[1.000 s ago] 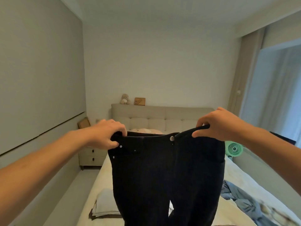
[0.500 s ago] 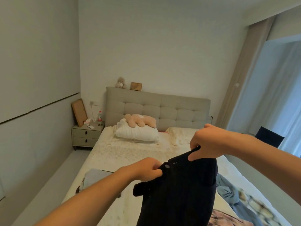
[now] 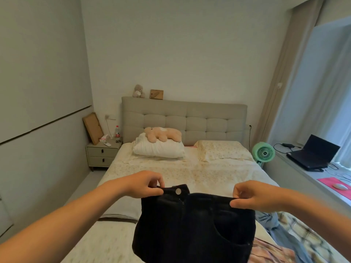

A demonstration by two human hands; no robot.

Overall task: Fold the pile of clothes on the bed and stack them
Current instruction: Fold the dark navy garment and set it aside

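Observation:
Black trousers (image 3: pixel 191 228) hang in front of me over the bed (image 3: pixel 190 173), folded in half lengthwise so the waistband with its metal button faces up. My left hand (image 3: pixel 144 184) pinches the waistband at the button end. My right hand (image 3: pixel 256 198) pinches the other end of the waistband. A folded grey garment (image 3: pixel 121 209) lies flat on the bed's left side. At the lower right lies a heap of clothes: a blue garment (image 3: pixel 269 221), a plaid one (image 3: pixel 303 238) and a pink one (image 3: pixel 266 249).
A white pillow (image 3: pixel 159 149) with a plush bear (image 3: pixel 161 134) and a floral pillow (image 3: pixel 222 149) sit at the headboard. A nightstand (image 3: pixel 101 154) stands at the left. At the right are a green fan (image 3: pixel 263 153) and a laptop (image 3: pixel 313 155) on the sill.
The trousers came down from eye level toward the bed and were doubled lengthwise. My hands first closed together, then spread apart along the folded waistband.

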